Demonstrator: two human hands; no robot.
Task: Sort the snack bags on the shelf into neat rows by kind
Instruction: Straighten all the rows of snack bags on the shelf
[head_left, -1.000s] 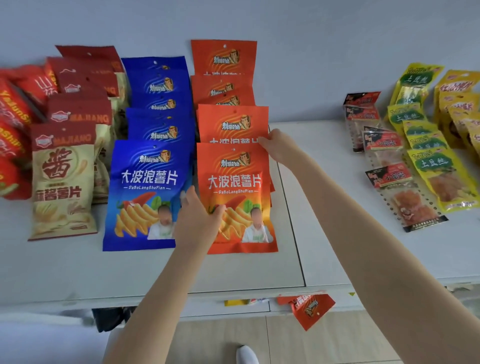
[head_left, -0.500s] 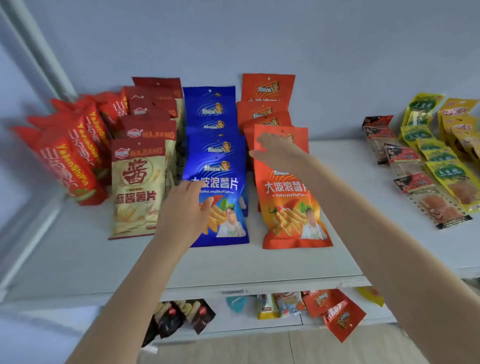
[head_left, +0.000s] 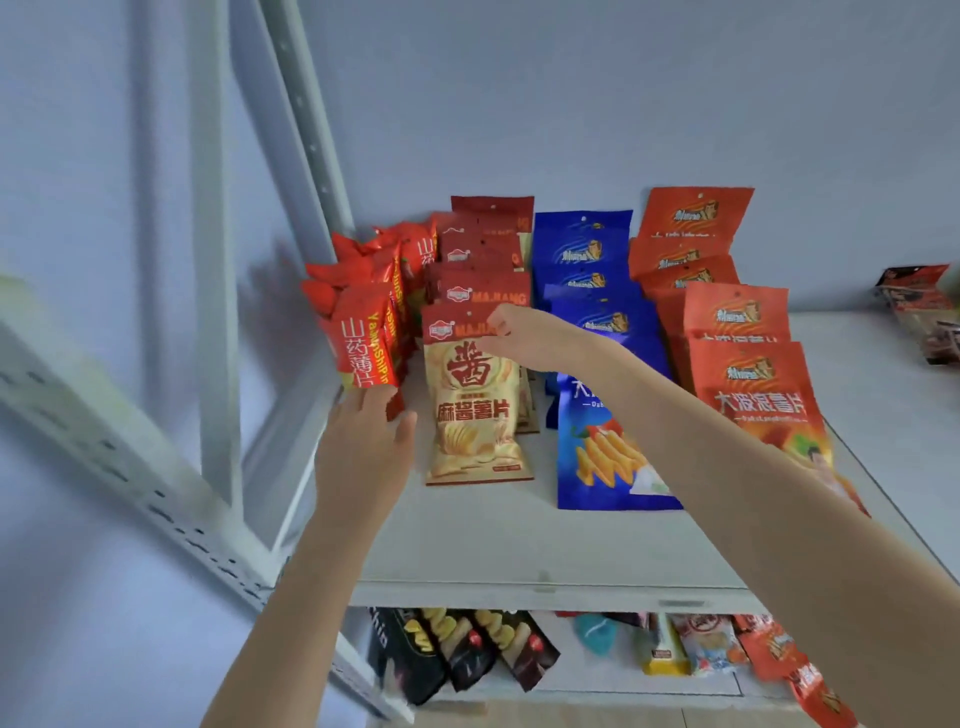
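Head view: the front sesame-paste crisp bag (head_left: 475, 415), beige with a dark red header, is lying flat near the left end of the white shelf (head_left: 493, 545), heading a row of matching bags (head_left: 485, 291) that are overlapping one another back toward the wall. The right hand (head_left: 519, 338) is reaching across from the right, and its grip is closing on the top right corner of that front bag, with curled fingers pinching the header edge. Just to the left, the red yam crisp bags (head_left: 363, 348) are standing upright on edge in a tight cluster. The left hand (head_left: 363, 452) is coming up from below with its grip loose and holding nothing: the straight fingers are touching the bottom of the nearest red bag, while the thumb is sitting just beside the left edge of the beige bag.

To the right of the sesame-paste row, blue wavy crisp bags (head_left: 592, 254) are lying in an overlapping row, partly hidden by the right forearm. Beside them, orange bags of the same make (head_left: 748, 374) are forming another row. Small dark red packets (head_left: 919, 306) are lying well apart at the far right edge. A perforated white upright (head_left: 311, 145) is rising at the shelf's left side. On the shelf below, black crisp bags (head_left: 457, 654) and mixed packets (head_left: 711, 649) are lying jumbled.
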